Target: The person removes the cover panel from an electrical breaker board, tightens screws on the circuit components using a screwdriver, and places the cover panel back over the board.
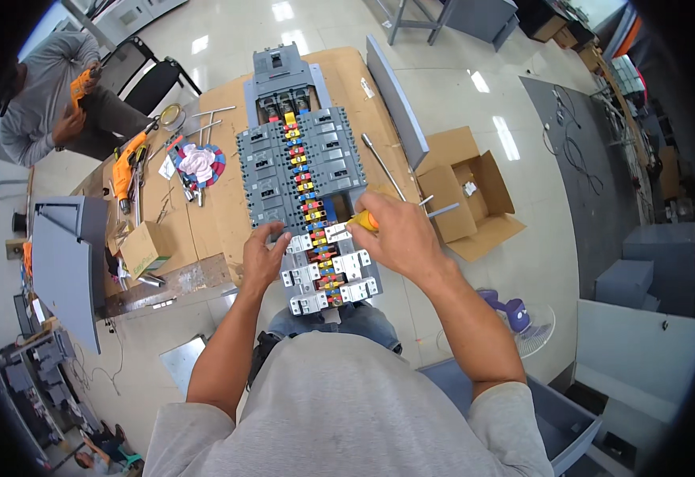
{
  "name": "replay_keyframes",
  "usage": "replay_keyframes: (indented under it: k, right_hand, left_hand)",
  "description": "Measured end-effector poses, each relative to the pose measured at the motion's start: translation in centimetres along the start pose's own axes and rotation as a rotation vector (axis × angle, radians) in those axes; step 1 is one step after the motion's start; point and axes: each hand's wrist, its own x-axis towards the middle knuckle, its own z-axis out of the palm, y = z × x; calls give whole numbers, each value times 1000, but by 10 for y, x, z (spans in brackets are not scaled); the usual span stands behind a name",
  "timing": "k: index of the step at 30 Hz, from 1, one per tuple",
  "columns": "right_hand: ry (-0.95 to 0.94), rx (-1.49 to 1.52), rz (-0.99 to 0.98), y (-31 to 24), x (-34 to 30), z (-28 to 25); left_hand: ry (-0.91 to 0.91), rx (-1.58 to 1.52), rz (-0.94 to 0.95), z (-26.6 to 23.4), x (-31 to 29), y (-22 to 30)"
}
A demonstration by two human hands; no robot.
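In front of me lies a long panel assembly with dark grey circuit breakers [333, 151] in two columns and white miniature breakers [308, 303] at its near end. A row of red, yellow and blue busbar pieces [305, 185] runs down the middle. My right hand [403, 238] is closed around a yellow-orange screwdriver handle [366, 221] beside the upper right white breaker; the tool's tip is hidden. At the panel's left edge, next to the upper left white breaker, my left hand [262, 258] holds nothing, with thumb and forefinger apart.
The table [212, 219] carries an orange power drill [127, 168], a cloth [199, 163], a small carton [145, 250] and a long socket tool [382, 165]. An open cardboard box [475, 191] stands right. Another person [53, 95] holds an orange drill at far left. A fan [532, 330] stands lower right.
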Motion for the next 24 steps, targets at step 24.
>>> replay_keyframes:
  k: [24]
  right_hand:
    - [169, -173, 390, -60, -16, 46]
  left_hand:
    - [-1508, -159, 701, 148, 158, 51]
